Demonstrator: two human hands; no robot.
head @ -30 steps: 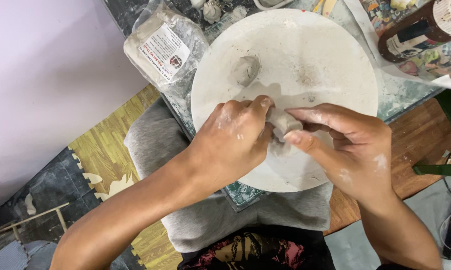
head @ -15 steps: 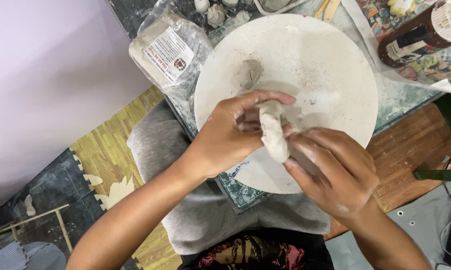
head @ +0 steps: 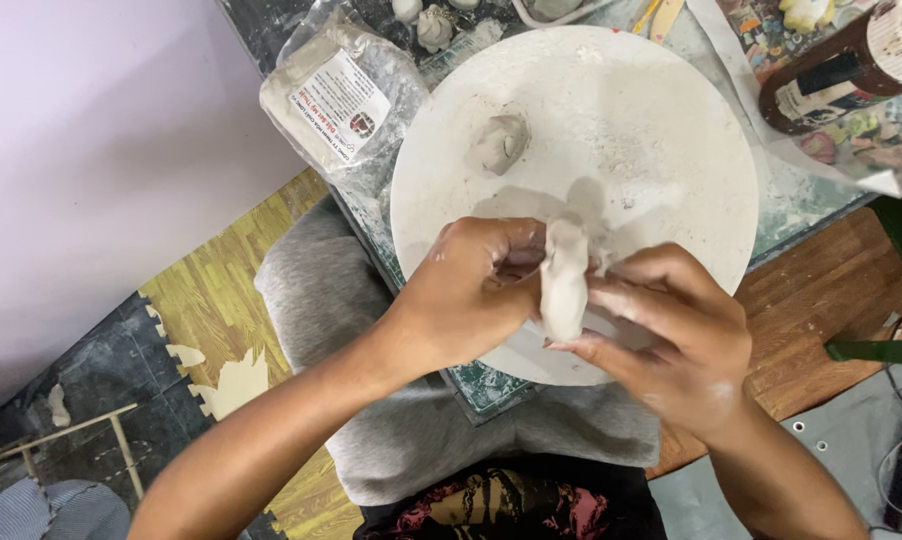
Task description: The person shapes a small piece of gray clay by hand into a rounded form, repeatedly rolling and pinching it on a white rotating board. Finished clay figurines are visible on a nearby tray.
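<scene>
Both forearms are being held bare and angled upward from the lower edge of the view, converging over the near rim of the round white board (head: 671,150). The left hand (head: 471,295) is being kept curled, its fingers (head: 516,265) folded inward and pressed against the right. The right hand (head: 676,335) is being held palm down, its fingers (head: 611,295) extended toward the left hand. Pale dust is being carried on both.

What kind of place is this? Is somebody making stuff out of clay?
It looks like a small clay craft corner, maybe at home. Both hands press a pale clay lump over a dusty round white board, a plastic bag of clay lies beside it, and a brown bottle stands nearby.
</scene>
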